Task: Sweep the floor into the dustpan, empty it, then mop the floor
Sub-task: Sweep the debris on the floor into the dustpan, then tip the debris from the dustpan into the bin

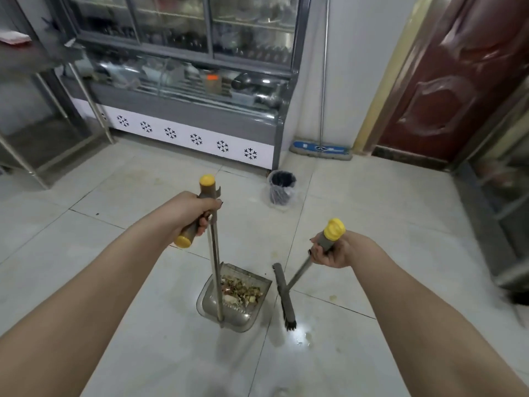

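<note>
left hand: fist wrapped round the grey cross-grip on top of the dustpan pole, a yellow cap showing at each end
right hand: fingers curled round the broom's grey grip, just under its yellow cap
dustpan: straight below the left hand at the foot of the pole; resting on the floor or just off it, cannot tell
debris: heaped in the pan, looks like food scraps
broom head: below and left of the right hand, between the two hands, just beside the pan's right edge, bristles down at the tile
sweep: judged basically done, since the pile sits in the pan; a few specks and yellowish stains lie on the tiles near the right hand
bin: ahead of both hands, bag-lined, at the corner of the display fridge; pan not yet tipped in
mop: further ahead of the right hand, leaning on the wall, untouched
remaining: carry the pan to the bin and empty it, park broom and pan, then mop
note: shiny wet patch below the right hand, a job for the mop
</note>
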